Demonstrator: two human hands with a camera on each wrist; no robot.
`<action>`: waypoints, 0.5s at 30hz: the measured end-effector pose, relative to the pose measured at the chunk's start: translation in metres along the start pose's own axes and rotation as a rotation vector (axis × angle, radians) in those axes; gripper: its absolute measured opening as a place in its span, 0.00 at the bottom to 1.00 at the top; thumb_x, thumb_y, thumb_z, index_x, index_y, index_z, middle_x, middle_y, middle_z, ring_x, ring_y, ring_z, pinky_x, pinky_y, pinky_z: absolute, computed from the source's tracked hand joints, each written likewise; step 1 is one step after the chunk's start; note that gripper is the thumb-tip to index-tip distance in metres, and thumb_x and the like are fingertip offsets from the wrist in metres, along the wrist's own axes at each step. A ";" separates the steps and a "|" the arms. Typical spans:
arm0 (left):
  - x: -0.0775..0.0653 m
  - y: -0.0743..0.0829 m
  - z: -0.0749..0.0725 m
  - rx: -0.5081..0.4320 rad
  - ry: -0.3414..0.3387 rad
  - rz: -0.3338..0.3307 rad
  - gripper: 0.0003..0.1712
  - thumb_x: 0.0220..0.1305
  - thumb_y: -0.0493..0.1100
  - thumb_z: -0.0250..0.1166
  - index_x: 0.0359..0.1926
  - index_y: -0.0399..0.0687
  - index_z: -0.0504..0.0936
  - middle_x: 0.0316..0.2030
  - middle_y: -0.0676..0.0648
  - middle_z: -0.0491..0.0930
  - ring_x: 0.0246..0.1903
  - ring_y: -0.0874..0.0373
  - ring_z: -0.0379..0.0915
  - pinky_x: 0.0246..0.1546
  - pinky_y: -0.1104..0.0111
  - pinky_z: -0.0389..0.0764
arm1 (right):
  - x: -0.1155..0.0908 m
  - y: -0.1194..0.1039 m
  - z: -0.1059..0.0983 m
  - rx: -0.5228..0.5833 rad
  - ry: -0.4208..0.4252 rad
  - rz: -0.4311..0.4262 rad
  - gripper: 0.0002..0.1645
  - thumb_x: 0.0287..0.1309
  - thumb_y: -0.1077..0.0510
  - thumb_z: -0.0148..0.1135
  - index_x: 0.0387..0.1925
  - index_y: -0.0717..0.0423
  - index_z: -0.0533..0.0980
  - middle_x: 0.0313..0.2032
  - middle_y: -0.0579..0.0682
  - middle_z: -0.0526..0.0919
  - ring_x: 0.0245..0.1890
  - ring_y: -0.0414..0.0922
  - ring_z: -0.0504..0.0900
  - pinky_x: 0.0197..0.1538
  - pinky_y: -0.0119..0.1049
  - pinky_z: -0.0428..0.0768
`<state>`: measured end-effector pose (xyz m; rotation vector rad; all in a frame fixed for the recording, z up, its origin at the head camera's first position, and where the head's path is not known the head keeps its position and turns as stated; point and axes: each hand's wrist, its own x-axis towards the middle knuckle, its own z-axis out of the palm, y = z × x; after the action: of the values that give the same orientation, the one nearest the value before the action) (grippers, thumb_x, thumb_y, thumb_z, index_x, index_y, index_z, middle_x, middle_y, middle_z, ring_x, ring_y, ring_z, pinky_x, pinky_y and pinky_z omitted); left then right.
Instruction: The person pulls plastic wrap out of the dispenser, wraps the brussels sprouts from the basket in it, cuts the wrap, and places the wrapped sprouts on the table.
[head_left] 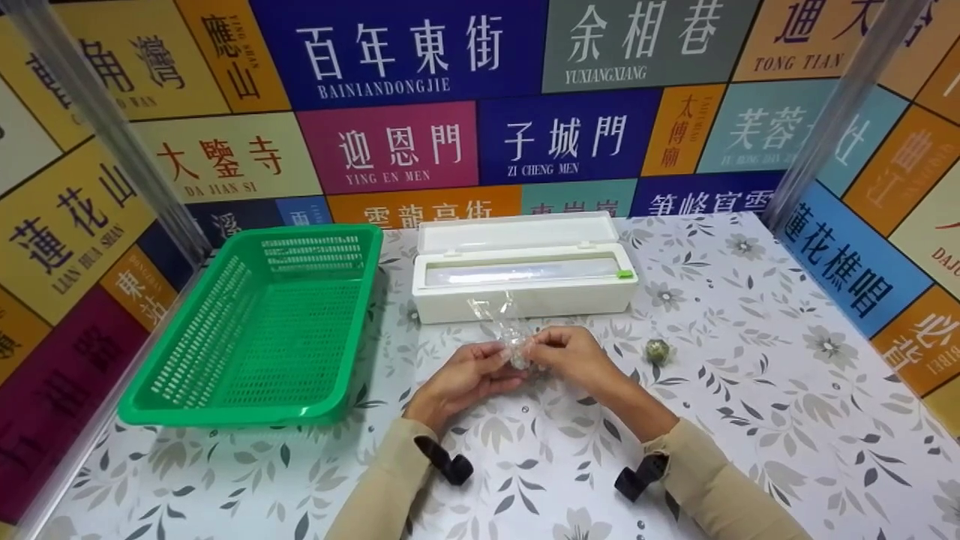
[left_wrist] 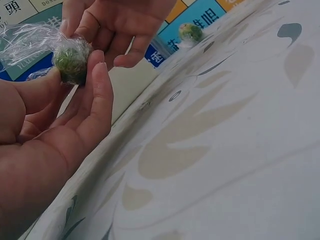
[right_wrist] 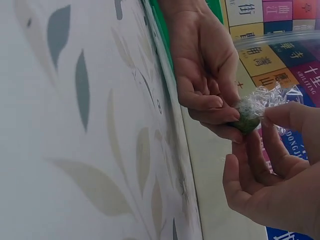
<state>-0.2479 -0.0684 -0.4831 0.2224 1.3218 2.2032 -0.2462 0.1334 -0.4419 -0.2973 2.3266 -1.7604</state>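
Wrapped in clear cling film (left_wrist: 30, 42), a small round green fruit (left_wrist: 72, 65) is held up in front of the white box. My left hand (head_left: 471, 375) grips it between thumb and fingers, seen closely in the left wrist view. At the neck of the wrap, just above the fruit, my right hand (head_left: 576, 354) pinches the film with thumb and forefinger; its other fingers are spread in the right wrist view. Loose film stands up in a crumpled tail. A second round green fruit (head_left: 657, 352) lies on the table to the right of my right hand.
The long white cling film box (head_left: 525, 302) stands behind my hands, its lid (head_left: 517, 232) raised and a green slider (head_left: 625, 274) at its right end. A green plastic basket (head_left: 341, 405) sits at the left. Floral cloth (head_left: 750, 420) covers the table, with sign-patterned panels around it.
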 end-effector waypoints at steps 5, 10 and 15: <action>-0.001 -0.001 -0.002 0.035 -0.001 0.007 0.12 0.75 0.33 0.51 0.47 0.42 0.81 0.44 0.49 0.86 0.43 0.55 0.85 0.49 0.69 0.86 | 0.000 -0.001 0.001 0.006 0.034 0.051 0.15 0.55 0.58 0.71 0.42 0.63 0.82 0.33 0.44 0.87 0.35 0.39 0.82 0.41 0.31 0.81; 0.000 -0.002 -0.002 0.083 0.071 0.005 0.16 0.74 0.32 0.53 0.57 0.31 0.78 0.42 0.48 0.86 0.43 0.54 0.85 0.46 0.67 0.86 | -0.001 0.001 0.000 -0.019 0.000 0.087 0.21 0.56 0.57 0.73 0.50 0.61 0.81 0.44 0.52 0.88 0.39 0.38 0.83 0.47 0.35 0.82; 0.003 0.000 0.002 0.138 0.223 0.019 0.20 0.70 0.32 0.60 0.60 0.26 0.75 0.37 0.47 0.87 0.38 0.55 0.86 0.42 0.66 0.88 | -0.001 0.006 0.001 0.027 0.004 0.138 0.21 0.55 0.56 0.73 0.50 0.60 0.82 0.44 0.51 0.88 0.39 0.40 0.84 0.48 0.37 0.84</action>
<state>-0.2488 -0.0650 -0.4826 0.0405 1.6005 2.2050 -0.2455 0.1341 -0.4477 -0.1248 2.2650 -1.7267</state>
